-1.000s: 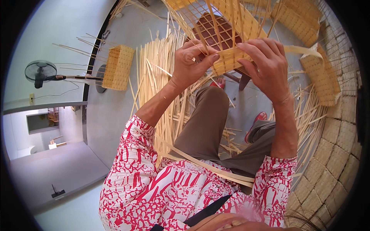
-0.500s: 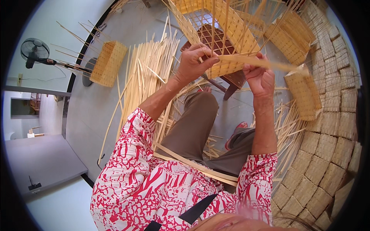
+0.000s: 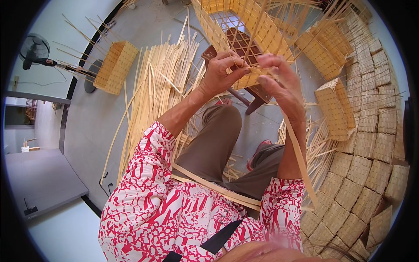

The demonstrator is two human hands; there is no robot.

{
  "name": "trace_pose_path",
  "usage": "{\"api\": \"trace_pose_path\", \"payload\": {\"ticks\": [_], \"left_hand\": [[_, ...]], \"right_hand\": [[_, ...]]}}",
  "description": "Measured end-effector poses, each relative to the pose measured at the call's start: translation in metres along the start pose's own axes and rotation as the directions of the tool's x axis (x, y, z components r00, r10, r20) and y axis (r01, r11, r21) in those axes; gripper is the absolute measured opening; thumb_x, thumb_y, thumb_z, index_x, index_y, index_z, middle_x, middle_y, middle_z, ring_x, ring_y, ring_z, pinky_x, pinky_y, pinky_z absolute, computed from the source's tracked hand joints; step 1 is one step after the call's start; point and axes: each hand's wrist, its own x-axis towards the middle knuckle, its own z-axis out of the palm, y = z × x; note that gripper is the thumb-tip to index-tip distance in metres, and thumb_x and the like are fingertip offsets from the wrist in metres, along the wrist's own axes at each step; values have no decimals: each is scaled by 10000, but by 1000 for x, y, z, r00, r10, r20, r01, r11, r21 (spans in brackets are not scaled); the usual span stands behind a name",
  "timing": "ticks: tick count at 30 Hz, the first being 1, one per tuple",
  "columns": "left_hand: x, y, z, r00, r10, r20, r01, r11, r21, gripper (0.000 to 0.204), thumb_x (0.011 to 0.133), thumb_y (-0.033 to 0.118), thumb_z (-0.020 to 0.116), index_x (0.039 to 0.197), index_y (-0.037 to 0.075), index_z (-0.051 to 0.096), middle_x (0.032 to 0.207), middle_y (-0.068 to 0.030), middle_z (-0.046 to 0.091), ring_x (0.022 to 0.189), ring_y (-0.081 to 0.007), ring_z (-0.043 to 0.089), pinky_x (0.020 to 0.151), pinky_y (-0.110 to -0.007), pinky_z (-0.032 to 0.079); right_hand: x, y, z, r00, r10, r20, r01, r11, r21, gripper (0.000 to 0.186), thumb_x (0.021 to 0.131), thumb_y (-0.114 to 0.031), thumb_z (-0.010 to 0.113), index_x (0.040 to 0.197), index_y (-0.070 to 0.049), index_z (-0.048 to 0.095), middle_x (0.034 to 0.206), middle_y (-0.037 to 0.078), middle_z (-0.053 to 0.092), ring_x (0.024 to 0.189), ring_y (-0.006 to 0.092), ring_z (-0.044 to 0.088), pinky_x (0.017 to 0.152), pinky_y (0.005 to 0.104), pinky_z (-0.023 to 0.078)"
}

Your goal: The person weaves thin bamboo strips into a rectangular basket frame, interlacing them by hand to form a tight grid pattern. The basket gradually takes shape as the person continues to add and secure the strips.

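Observation:
A woven bamboo basket (image 3: pixel 248 81) with upright slats and an openwork base rests on a dark red-brown wooden stool (image 3: pixel 260 97) in front of me. My left hand (image 3: pixel 224 72) is closed in a pinch at the basket's near edge, on a thin bamboo strip. Just right of it, my right hand (image 3: pixel 281 81) is slightly blurred, its thumb and fingers apart around that edge. A flat bamboo strip (image 3: pixel 298 153) hangs down past my right wrist and forearm; its upper part is hidden by the hand.
Loose bamboo strips (image 3: pixel 159 87) lie in a thick pile on the floor at left. More strips rest across my lap (image 3: pixel 218 187). A woven basket (image 3: pixel 115 67) stands near a fan (image 3: pixel 35 50). Stacked woven pieces (image 3: pixel 349 201) line the right side, beside another basket (image 3: pixel 335 109).
The strip that pointed right from my right hand now hangs down along my forearm. My right hand has moved left toward my left hand, and its fingers have spread.

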Motion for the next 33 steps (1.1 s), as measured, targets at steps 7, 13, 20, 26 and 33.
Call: {"api": "trace_pose_path", "payload": {"ticks": [7, 13, 20, 26, 33], "left_hand": [[-3, 1, 0, 999, -51, -4, 51, 998, -22, 104, 857, 75, 804, 952, 56, 766, 888, -46, 656, 739, -113, 629, 583, -248, 499], [-5, 2, -1, 993, -119, 20, 120, 992, -45, 111, 836, 82, 820, 925, 50, 763, 865, -54, 668, 773, -157, 636, 638, -287, 504], [-7, 9, -1, 992, -126, -2, 126, 991, -37, 131, 810, 71, 831, 922, 59, 766, 864, -58, 687, 855, -181, 655, 707, -313, 534], [-7, 9, -1, 986, -165, 24, 166, 986, -17, 128, 800, 84, 837, 912, 72, 777, 848, -45, 691, 842, -169, 644, 713, -300, 527], [-5, 12, 1, 991, -128, 29, 128, 992, -1, 153, 766, 143, 879, 885, 100, 793, 789, -15, 678, 773, -175, 619, 720, -324, 501]], "right_hand": [[-5, 0, -5, 917, 171, -359, -164, 985, 49, 228, 1049, -163, 551, 1195, -16, 648, 1090, 37, 652, 959, 100, 571, 874, 261, 465], [-4, -4, -7, 966, 143, -217, -129, 988, 79, 296, 1025, -142, 548, 1304, -46, 574, 1184, 44, 593, 922, 99, 561, 937, 279, 475], [-7, 23, -34, 857, 65, -511, -25, 996, 84, 151, 1000, -192, 593, 999, -44, 620, 1070, 29, 610, 807, 73, 518, 804, 279, 459], [10, 15, -39, 851, 133, -509, -48, 983, 177, 394, 988, -152, 456, 1333, -20, 594, 1250, 89, 592, 1117, 173, 550, 971, 322, 443], [6, 16, -50, 846, 40, -532, -10, 998, 59, 210, 998, -141, 632, 1191, -59, 644, 1017, 13, 596, 910, 98, 534, 835, 243, 468]]}}
